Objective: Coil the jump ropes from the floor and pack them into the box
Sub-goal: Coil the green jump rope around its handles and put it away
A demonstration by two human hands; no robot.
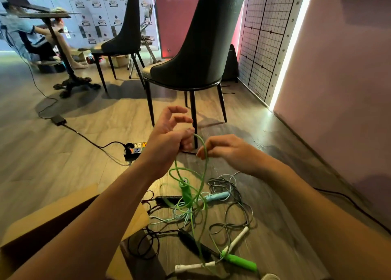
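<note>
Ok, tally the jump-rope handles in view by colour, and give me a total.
Green handles: 2
White handles: 2
Light blue handle: 1
Black handles: 2
Total: 7

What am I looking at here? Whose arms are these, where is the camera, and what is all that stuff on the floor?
There is no machine: the camera sits on a person's head and looks forward and down, so the two bare arms are that person's own. The left hand and the right hand both have a grip on a green jump rope, lifted in a loop above the wooden floor. One green handle dangles from it; the other green handle lies on the floor. Below is a tangle of other ropes, with a pale blue handle, white handles and a black handle. An open cardboard box waits at lower left. A dark chair stands ahead.
</note>
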